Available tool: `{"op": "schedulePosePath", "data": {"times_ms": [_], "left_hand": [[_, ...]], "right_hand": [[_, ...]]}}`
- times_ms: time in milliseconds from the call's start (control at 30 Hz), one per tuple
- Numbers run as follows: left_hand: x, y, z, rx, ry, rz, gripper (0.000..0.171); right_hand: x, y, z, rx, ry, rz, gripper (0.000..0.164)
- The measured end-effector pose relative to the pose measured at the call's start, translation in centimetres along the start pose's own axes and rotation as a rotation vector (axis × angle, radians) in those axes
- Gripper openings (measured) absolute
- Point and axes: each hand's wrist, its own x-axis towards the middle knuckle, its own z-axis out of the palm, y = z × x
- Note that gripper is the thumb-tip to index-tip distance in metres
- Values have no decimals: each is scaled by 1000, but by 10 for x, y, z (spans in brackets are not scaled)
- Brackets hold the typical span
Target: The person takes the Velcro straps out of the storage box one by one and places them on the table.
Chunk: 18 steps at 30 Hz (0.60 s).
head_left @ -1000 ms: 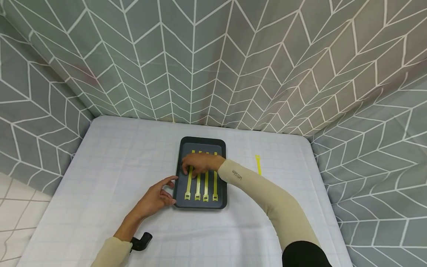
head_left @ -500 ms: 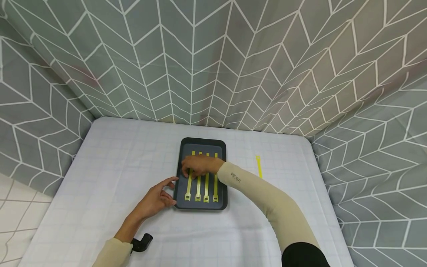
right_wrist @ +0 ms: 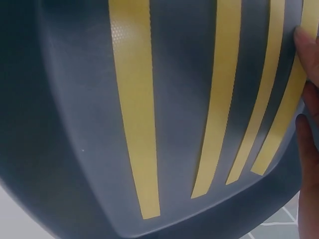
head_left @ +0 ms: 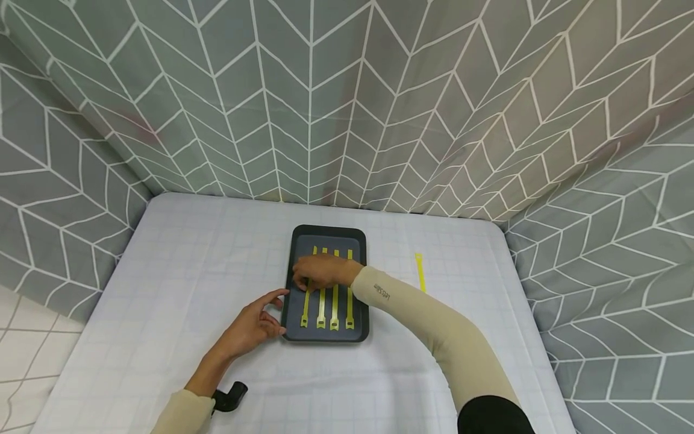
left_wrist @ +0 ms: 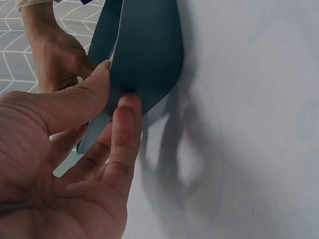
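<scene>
A dark grey tray [head_left: 325,338] holds several yellow hook-and-loop cable ties laid side by side, their slotted heads toward the near end. My right hand [head_left: 322,270] reaches over the tray and pinches the leftmost cable tie [head_left: 305,313] near its middle. In the right wrist view, thumb and fingers [right_wrist: 308,55] lie on either side of that cable tie [right_wrist: 285,119]. My left hand [head_left: 248,324] touches the tray's left side with its fingertips. The left wrist view shows its thumb at the rim and a finger against the outer wall [left_wrist: 147,50].
One more yellow cable tie [head_left: 420,271] lies on the white-covered table [head_left: 217,253] right of the tray, partly hidden by my right sleeve [head_left: 428,316]. A black camera mount [head_left: 230,396] sits at my left wrist. Grey patterned curtains [head_left: 336,108] surround the table.
My right hand keeps its place over the leftmost cable tie, whose near part now looks narrower and slightly turned. My left hand stays at the tray's side.
</scene>
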Motion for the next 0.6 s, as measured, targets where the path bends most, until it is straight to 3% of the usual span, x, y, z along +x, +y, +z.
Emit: {"op": "schedulePosePath", "data": {"times_ms": [600], "left_hand": [[-2, -1, 0, -11, -6, 4, 83]], "right_hand": [[-4, -8, -7, -38, 108, -37, 15]]}}
